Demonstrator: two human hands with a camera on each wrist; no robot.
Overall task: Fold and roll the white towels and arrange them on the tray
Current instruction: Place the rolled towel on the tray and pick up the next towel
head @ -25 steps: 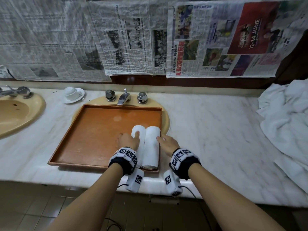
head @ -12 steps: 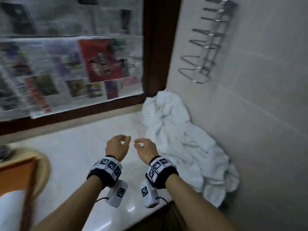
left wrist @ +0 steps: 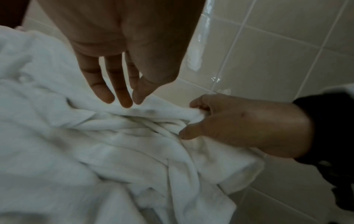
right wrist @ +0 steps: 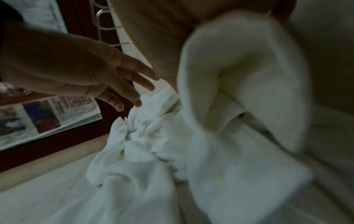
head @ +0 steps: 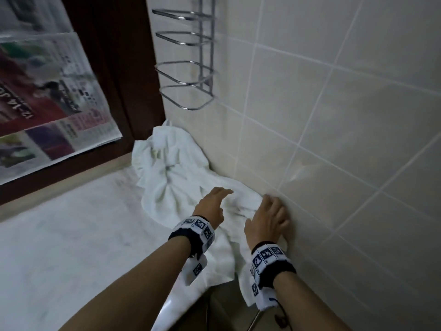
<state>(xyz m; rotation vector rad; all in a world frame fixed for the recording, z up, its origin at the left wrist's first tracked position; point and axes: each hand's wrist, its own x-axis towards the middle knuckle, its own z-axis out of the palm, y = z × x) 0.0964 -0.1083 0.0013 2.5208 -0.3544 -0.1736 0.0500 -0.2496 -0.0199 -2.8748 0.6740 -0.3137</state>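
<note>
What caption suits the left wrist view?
Right hand pinches a fold of crumpled white towels; left hand hovers open above.

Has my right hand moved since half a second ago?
Yes. The right hand has gone forward from above the bare counter onto the towel pile by the tiled wall, pinching a fold.

Both hands (head: 238, 211) on crumpled towels (head: 171, 177)

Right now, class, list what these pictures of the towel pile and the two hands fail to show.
- Tray: out of every view.
- Number of towels in the pile: crumpled folds merge, head view.
- Right hand fingertips: buried in cloth, left wrist view.
- Right wrist view: a blurred towel fold covers the right hand.
- Left hand: touching the pile or just above it, unclear.
</note>
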